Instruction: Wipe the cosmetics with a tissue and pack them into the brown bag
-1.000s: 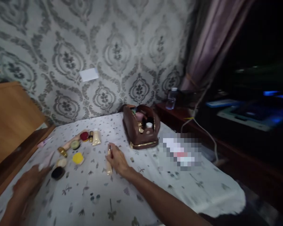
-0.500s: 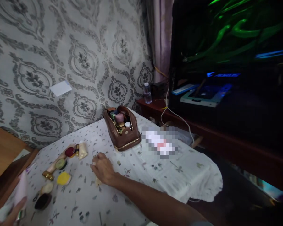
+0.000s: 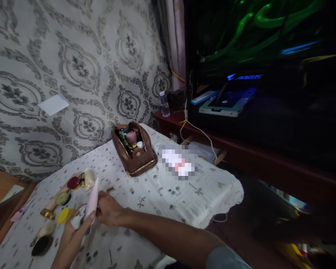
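My left hand (image 3: pixel 74 233) is closed round a pale pink squeeze tube (image 3: pixel 92 200), held upright with its flat end up. A small white item (image 3: pixel 78 219) also sits in that hand. Beside the tube is my right hand (image 3: pixel 109 208), its fingers curled in; whatever they hold is hidden. A small brown and gold stick-like thing (image 3: pixel 110 189) shows just past its knuckles; I cannot tell if it touches them. Left of my hands lie a yellow round item (image 3: pixel 65 215), a green-lidded jar (image 3: pixel 63 198), a dark round item (image 3: pixel 42 245) and a cream pouch-like item (image 3: pixel 89 179).
An open brown makeup bag (image 3: pixel 134 155), full of cosmetics, stands on the patterned cloth (image 3: pixel 145 209). Right of it lies a blurred-out white object (image 3: pixel 179 162). A water bottle (image 3: pixel 164 104) stands on the dark red desk by a white cable (image 3: pixel 201 129) and a large black screen (image 3: pixel 263 37).
My left hand has brought the pink tube from the far left to beside my right hand. The right hand's fingers have curled in. The whole view has shifted slightly.
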Motion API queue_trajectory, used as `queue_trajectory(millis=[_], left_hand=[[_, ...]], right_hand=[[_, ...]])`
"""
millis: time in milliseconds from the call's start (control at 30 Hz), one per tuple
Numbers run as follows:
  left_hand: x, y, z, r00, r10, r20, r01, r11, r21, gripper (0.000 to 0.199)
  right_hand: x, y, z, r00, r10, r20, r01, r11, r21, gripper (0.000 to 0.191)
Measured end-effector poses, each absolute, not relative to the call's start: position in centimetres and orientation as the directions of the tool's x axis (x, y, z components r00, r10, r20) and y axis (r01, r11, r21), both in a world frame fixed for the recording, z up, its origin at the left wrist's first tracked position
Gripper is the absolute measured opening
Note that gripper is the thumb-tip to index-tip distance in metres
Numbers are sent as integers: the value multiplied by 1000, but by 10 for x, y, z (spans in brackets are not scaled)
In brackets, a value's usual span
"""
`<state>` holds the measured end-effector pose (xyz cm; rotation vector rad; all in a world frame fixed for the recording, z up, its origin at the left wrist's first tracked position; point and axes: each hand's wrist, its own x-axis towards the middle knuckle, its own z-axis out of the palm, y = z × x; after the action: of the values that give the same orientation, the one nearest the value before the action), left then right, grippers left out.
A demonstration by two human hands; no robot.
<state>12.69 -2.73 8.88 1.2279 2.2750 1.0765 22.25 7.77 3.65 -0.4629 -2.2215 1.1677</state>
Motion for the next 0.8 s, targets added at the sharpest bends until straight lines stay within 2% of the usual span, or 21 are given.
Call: queue_trajectory(millis=[100,200,267,367,467,533,667,700,800], left_hand=[[126,-22,84,-546,837,43,574,336,746,61],[123,-17,76,-504,862,60,621,313,719,58],[118,-14,71,-500,863,69,641,315,700,55],[109,-9,65,-494,866,78,676,326,661,53],[104,-3,64,-432,900,53,711,304,634,54],[103,2,65,-384,922,40,736,280,616,55],[98,14,71,-258,966,14,787,201,584,48],[94,17,73,-234,972,17,791,181,585,47],[81,25,75,-263,962,74,798,174,577,58]], right_hand=[[222,87,40,-719,663,207,122,414,-902,27],[225,100,46,-634,771,53,113,160,-981,42],[231,107,49,-629,778,8,32,36,-999,50],[243,117,52,-668,744,6,-29,-18,-999,56],[255,125,51,-661,747,73,-5,93,-996,78],[261,130,48,-650,744,158,30,233,-972,82],[265,136,36,-719,643,264,103,475,-874,40],[266,136,32,-737,617,275,117,518,-848,35],[272,136,22,-786,535,310,137,640,-756,41]])
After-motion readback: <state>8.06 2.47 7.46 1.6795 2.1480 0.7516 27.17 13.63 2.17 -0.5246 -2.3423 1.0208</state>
